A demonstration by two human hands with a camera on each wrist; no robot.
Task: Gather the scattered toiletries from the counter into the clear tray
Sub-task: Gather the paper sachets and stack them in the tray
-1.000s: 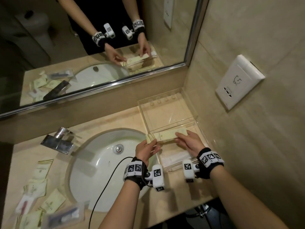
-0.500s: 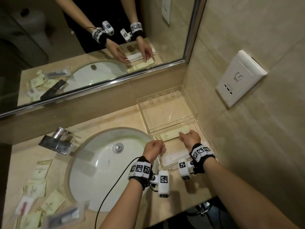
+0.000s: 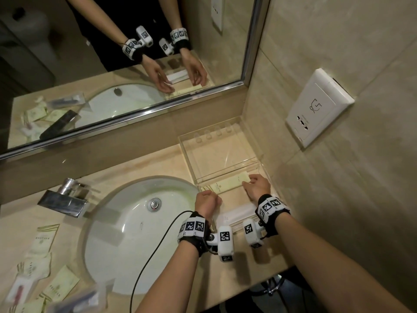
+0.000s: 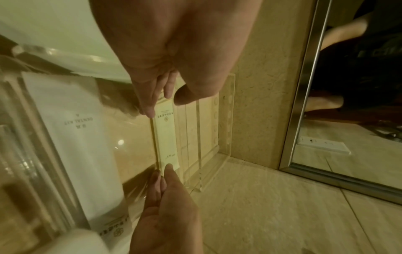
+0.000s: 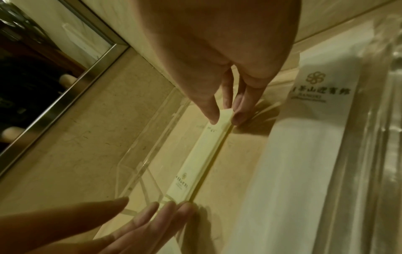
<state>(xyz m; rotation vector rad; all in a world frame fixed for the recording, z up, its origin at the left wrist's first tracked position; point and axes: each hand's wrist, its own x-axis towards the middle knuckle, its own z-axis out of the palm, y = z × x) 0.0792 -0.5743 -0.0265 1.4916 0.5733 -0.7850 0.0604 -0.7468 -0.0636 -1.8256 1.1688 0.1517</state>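
Note:
The clear tray point(image 3: 209, 127) stands on the counter right of the sink, against the wall. A pale yellow sachet point(image 3: 228, 184) lies in its near compartment along the divider point(image 4: 199, 137). My right hand point(image 3: 255, 184) pinches the sachet's right end point(image 5: 226, 111) between thumb and fingers. My left hand point(image 3: 207, 198) is at the other end, its straight fingertips point(image 5: 182, 206) touching the sachet point(image 4: 166, 135). A white dental-kit packet point(image 3: 237, 213) lies in the same compartment, nearer to me. Several more sachets point(image 3: 42, 240) lie scattered on the counter left of the sink.
The white basin point(image 3: 135, 222) and chrome tap point(image 3: 65, 199) sit between the tray and the scattered sachets. Clear-wrapped items point(image 3: 74, 301) lie at the front left. A wall socket point(image 3: 318, 109) is on the right wall. A black cable point(image 3: 153, 256) hangs from my left wrist.
Both hands have lowered the yellow sachet from above the divider into the tray's near compartment. My left hand has loosened from holding its end to touching it.

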